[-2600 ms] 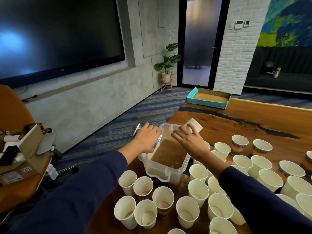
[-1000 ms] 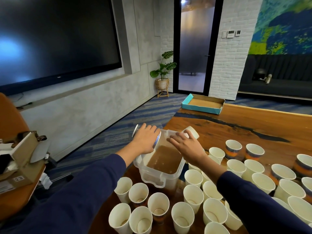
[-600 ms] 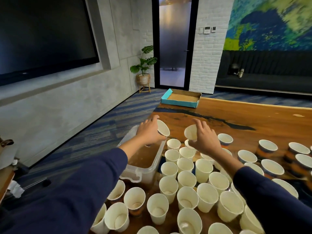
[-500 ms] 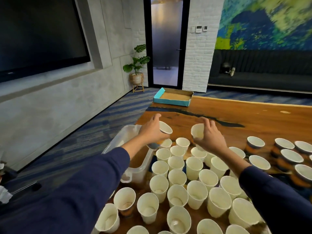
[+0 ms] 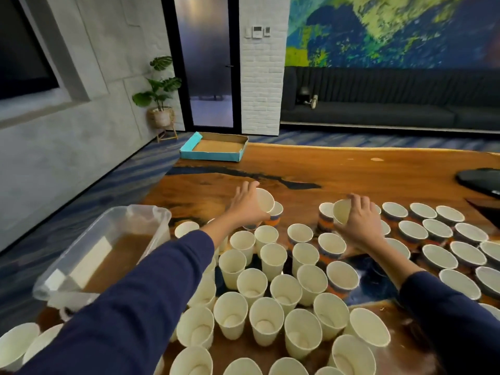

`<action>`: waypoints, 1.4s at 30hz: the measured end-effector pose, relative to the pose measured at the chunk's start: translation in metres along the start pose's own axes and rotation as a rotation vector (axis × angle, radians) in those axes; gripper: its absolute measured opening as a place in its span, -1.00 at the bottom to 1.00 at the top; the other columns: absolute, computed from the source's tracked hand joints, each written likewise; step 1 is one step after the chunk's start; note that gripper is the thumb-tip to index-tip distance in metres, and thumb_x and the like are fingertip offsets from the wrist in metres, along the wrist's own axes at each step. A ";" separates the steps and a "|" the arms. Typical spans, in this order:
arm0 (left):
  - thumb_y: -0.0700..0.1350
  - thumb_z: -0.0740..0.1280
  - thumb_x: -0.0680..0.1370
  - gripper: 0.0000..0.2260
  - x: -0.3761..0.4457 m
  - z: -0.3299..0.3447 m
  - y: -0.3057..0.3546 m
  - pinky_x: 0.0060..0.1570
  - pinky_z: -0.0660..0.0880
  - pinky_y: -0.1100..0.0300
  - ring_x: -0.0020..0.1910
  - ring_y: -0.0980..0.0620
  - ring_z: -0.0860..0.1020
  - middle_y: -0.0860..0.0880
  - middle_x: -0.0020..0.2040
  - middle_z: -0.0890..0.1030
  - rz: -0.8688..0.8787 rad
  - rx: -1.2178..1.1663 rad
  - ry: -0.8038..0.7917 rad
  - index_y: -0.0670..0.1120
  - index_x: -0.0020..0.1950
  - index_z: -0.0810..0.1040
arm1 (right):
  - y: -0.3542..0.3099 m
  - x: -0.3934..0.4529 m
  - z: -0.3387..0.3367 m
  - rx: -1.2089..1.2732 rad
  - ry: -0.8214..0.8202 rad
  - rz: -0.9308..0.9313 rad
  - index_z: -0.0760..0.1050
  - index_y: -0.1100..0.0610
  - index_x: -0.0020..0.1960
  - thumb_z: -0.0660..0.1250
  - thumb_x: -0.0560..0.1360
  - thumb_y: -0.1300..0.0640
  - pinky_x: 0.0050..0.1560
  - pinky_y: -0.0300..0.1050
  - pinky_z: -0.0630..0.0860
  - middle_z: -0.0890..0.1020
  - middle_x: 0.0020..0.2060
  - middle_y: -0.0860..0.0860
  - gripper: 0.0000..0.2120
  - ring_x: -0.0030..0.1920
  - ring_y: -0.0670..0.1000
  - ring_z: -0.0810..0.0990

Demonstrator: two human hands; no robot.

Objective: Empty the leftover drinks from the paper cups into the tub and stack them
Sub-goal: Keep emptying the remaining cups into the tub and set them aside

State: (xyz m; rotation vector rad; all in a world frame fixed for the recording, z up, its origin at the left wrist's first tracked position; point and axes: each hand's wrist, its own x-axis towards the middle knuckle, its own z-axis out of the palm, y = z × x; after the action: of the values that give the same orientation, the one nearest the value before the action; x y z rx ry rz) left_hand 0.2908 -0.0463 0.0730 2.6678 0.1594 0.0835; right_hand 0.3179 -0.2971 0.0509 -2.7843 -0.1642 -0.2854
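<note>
My left hand (image 5: 247, 209) grips a white paper cup (image 5: 264, 200), tilted with its mouth to the right, above a patterned cup (image 5: 276, 212) standing on the table. My right hand (image 5: 359, 220) holds another white cup (image 5: 341, 211), mouth turned left, over the cups at centre right. The clear plastic tub (image 5: 151, 220) with brown liquid stands at the table's left edge, well left of both hands. Several upright paper cups (image 5: 273, 257) crowd the table in front of me.
A wooden table (image 5: 338, 171) stretches ahead, with a teal cardboard tray (image 5: 213, 155) at its far left corner. A dark object (image 5: 479, 178) lies at the right edge. More cups (image 5: 443, 239) fill the right side. A sofa and a potted plant stand beyond.
Both hands have lifted their cups away from the tub and carried them right, over the standing cups. The view has swung right, so the tub now sits at the left.
</note>
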 end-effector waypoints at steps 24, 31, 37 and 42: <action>0.04 0.47 0.44 -0.21 0.124 0.136 0.056 0.26 0.36 -0.02 0.39 -0.15 0.27 -0.11 0.41 0.19 -0.054 -0.092 -0.160 -0.07 0.50 0.07 | 0.099 0.038 0.079 -0.262 -0.517 0.064 0.04 0.03 0.48 0.40 0.42 -0.17 0.46 0.19 0.08 0.22 0.47 0.05 -0.19 0.47 0.13 0.17; 0.05 0.45 0.46 -0.22 0.133 0.161 0.047 0.28 0.34 -0.02 0.42 -0.17 0.24 -0.13 0.45 0.14 -0.068 -0.059 -0.245 -0.06 0.50 0.06 | 0.080 0.070 0.072 -0.151 -0.487 0.086 0.02 -0.01 0.49 0.42 0.43 -0.06 0.44 0.19 0.11 0.22 0.46 0.07 -0.20 0.46 0.15 0.17; 0.16 0.41 0.47 -0.21 0.135 0.170 0.036 0.30 0.30 -0.01 0.43 -0.17 0.22 -0.13 0.45 0.15 -0.069 -0.035 -0.293 -0.07 0.51 0.05 | 0.066 0.089 0.081 -0.039 -0.436 0.082 0.09 0.00 0.49 0.34 0.47 0.01 0.43 0.16 0.07 0.26 0.43 0.06 -0.31 0.45 0.14 0.16; 0.18 0.32 0.53 -0.33 0.136 0.166 0.029 0.26 0.35 0.01 0.40 -0.10 0.28 -0.07 0.44 0.20 -0.028 -0.049 -0.206 -0.05 0.50 0.12 | 0.063 0.095 0.101 0.028 -0.351 0.153 0.17 0.04 0.45 0.33 0.49 -0.03 0.42 0.16 0.09 0.30 0.41 0.06 -0.39 0.42 0.12 0.20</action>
State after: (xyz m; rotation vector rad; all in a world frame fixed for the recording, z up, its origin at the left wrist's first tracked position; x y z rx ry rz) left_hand 0.4428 -0.1292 -0.0570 2.6040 0.1262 -0.1931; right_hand 0.4378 -0.3137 -0.0419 -2.7768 -0.0368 0.2429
